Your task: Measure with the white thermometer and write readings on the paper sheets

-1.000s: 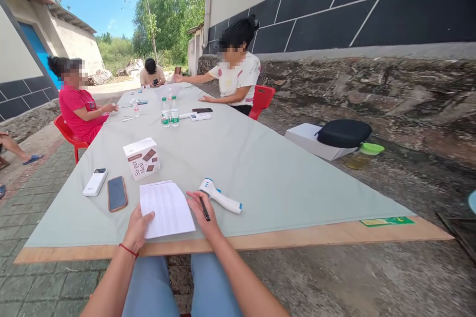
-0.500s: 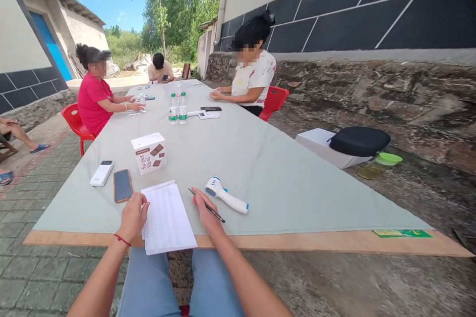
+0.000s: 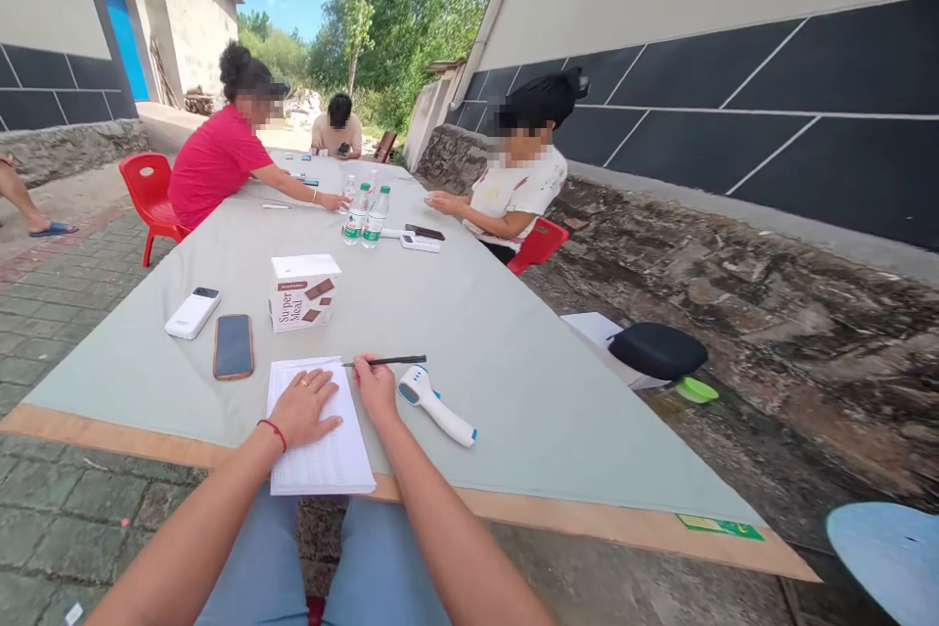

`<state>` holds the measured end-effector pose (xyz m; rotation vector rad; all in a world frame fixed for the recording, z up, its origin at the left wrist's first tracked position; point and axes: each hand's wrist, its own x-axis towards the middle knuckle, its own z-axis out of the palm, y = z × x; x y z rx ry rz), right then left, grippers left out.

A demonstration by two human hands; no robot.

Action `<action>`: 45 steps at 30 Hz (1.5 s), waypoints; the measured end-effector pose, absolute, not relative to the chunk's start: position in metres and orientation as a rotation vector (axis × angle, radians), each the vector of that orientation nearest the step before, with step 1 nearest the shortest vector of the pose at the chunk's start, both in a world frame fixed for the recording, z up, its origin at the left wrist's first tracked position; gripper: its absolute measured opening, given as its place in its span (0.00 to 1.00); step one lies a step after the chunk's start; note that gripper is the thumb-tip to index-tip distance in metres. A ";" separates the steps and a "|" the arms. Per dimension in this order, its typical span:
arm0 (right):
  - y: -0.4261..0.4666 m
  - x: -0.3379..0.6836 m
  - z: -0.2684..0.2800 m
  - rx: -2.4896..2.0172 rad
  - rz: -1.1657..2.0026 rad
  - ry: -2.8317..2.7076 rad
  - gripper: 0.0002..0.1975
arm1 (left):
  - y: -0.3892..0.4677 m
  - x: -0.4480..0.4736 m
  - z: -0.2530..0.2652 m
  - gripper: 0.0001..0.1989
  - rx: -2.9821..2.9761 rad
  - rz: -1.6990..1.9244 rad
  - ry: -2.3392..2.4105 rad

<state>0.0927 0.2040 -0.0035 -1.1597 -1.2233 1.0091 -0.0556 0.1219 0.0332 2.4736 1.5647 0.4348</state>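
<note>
My left hand (image 3: 306, 408) lies flat with fingers spread on a stack of printed white paper sheets (image 3: 334, 460). Beside the stack's upper right edge, my right hand (image 3: 376, 389) grips a black pen (image 3: 400, 360), its tip pointing left at the top of the paper. Just right of that hand rests a white and blue infrared thermometer (image 3: 440, 411). A phone in a brown case (image 3: 233, 347) and a white power bank (image 3: 192, 313) lie left of the paper. Behind the paper stands a white box with chocolate pictures (image 3: 304, 293).
Water bottles (image 3: 365, 220) stand mid-table near another phone (image 3: 424, 232). A person in pink (image 3: 220, 156) reaches over from the left; a person in a white patterned shirt (image 3: 514, 191) sits right. Another person (image 3: 337, 129) sits at the far end. A black case (image 3: 658, 350) lies beyond the table's right edge.
My left hand has opened and moved onto the paper. My right hand has moved to the paper's upper edge with the pen. The person in pink has stretched an arm toward the bottles.
</note>
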 end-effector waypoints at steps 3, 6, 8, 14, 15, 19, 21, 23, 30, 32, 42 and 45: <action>0.211 0.088 -0.007 -1.170 0.997 -1.266 0.14 | 0.120 -0.053 0.031 0.23 2.461 0.467 1.566; 0.212 0.088 -0.015 -1.193 0.958 -1.308 0.11 | 0.120 -0.052 0.028 0.23 2.437 0.512 1.568; 0.211 0.088 -0.021 -1.208 0.933 -1.329 0.10 | 0.120 -0.051 0.025 0.24 2.434 0.528 1.572; 0.211 0.090 -0.027 -1.257 0.910 -1.393 0.11 | 0.119 -0.050 0.025 0.24 2.444 0.508 1.587; 0.211 0.090 -0.027 -1.267 0.904 -1.398 0.11 | 0.119 -0.049 0.025 0.25 2.447 0.509 1.581; 0.209 0.091 -0.026 -1.294 0.883 -1.418 0.12 | 0.118 -0.049 0.026 0.25 2.442 0.524 1.576; 0.209 0.092 -0.025 -1.301 0.880 -1.432 0.12 | 0.118 -0.049 0.026 0.25 2.438 0.515 1.588; 0.208 0.092 -0.024 -1.306 0.879 -1.445 0.11 | 0.118 -0.048 0.026 0.25 2.445 0.481 1.598; 0.205 0.094 -0.022 -1.312 0.873 -1.486 0.11 | 0.119 -0.047 0.022 0.25 2.487 0.414 1.628; 0.204 0.095 -0.021 -1.314 0.868 -1.492 0.11 | 0.119 -0.048 0.019 0.26 2.507 0.421 1.625; 0.204 0.095 -0.021 -1.342 0.862 -1.499 0.11 | 0.120 -0.049 0.017 0.25 2.565 0.436 1.633; 0.204 0.094 -0.020 -1.351 0.866 -1.498 0.11 | 0.120 -0.049 0.017 0.25 2.564 0.441 1.630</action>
